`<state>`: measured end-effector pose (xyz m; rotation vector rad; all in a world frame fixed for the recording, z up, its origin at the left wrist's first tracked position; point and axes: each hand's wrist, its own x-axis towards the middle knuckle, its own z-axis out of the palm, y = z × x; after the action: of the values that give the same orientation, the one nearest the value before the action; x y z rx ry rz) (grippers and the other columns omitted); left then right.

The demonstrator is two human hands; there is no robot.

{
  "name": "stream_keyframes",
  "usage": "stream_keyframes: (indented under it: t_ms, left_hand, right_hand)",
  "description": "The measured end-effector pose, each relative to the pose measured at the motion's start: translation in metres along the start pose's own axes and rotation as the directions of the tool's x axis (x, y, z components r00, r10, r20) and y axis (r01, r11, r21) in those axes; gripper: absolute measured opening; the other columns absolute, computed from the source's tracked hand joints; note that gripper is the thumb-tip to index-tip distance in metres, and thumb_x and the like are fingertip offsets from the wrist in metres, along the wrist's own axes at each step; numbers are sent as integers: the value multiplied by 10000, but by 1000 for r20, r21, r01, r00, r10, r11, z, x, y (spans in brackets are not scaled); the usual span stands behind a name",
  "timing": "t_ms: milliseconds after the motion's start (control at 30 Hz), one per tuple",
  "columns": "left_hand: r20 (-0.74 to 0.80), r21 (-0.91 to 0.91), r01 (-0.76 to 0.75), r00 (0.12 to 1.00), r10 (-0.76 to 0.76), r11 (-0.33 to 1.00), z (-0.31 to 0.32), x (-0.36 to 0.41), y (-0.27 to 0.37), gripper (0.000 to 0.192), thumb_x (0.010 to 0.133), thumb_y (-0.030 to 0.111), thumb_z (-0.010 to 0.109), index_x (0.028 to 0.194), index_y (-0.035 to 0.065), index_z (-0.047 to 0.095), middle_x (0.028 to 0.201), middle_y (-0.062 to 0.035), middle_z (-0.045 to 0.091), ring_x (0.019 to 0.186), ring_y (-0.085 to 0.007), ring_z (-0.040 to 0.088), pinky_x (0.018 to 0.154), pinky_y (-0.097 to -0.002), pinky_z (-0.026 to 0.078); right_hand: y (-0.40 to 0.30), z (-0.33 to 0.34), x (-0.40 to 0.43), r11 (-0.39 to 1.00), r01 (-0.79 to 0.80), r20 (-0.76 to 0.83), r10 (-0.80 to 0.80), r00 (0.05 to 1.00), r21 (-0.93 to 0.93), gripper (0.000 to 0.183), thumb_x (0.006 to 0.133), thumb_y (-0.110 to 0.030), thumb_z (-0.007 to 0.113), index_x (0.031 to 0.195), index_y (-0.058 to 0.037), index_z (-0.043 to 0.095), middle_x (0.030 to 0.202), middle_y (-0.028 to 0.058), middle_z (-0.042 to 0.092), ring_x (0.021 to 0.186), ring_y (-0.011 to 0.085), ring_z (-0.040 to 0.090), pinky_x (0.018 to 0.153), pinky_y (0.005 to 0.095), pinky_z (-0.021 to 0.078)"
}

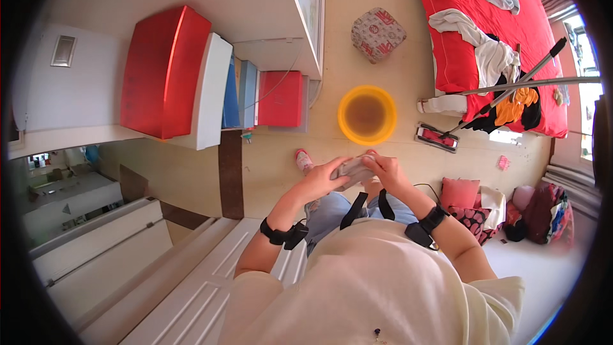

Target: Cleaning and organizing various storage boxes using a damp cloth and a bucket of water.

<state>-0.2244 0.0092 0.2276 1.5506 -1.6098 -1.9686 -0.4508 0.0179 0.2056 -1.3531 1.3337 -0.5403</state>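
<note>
A folded grey cloth (pixel 355 171) is held in front of my waist between both hands. My left hand (pixel 322 178) grips its left end, with the fingers spread along the side. On the right end, my right hand (pixel 387 170) has its fingers and thumb closed on the fabric. Just beyond the hands, a yellow basin (pixel 341 120) stands on the tiled floor and contains murky brownish water (pixel 366 114). The cloth is above the floor and apart from the basin.
A patterned stool (pixel 378 33) stands past the basin. Right of it are a flat mop head (pixel 437 138), crossing poles (pixel 531 74) and a red-covered bed (pixel 522 24) with clothes. Red boxes (pixel 163 76) line the left. Cushions (pixel 459 192) lie at right; a white door (pixel 230 268) is behind left.
</note>
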Motion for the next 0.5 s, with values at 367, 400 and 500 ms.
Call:
stream_keyframes:
  t_ms: [367, 400, 500]
  left_hand:
    - [402, 165, -111, 915, 36, 980, 48, 161, -58, 432, 795, 408, 726, 1039, 57, 673, 967, -88, 684, 843, -254, 644, 799, -333, 488]
    - [422, -167, -41, 900, 109, 985, 50, 182, -70, 424, 833, 379, 701, 1074, 33, 655, 988, -77, 680, 862, -206, 637, 799, -307, 486]
    - [334, -579, 64, 928, 164, 813, 51, 240, -104, 430, 918, 299, 631, 1178, -40, 589, 1068, -56, 655, 949, -115, 613, 820, -256, 486]
  right_hand:
    - [147, -78, 48, 880, -472, 67, 475, 877, -58, 315, 867, -325, 702, 991, -36, 713, 831, 30, 691, 747, 84, 603, 692, 255, 495]
    - [165, -79, 65, 856, -513, 139, 501, 854, 70, 362, 876, -360, 691, 1026, -31, 704, 895, 33, 692, 816, 88, 607, 737, 260, 492]
    - [219, -78, 122, 799, -574, 313, 506, 804, 181, 459, 924, -409, 630, 1163, -18, 648, 1074, 26, 666, 948, 97, 606, 841, 253, 484]
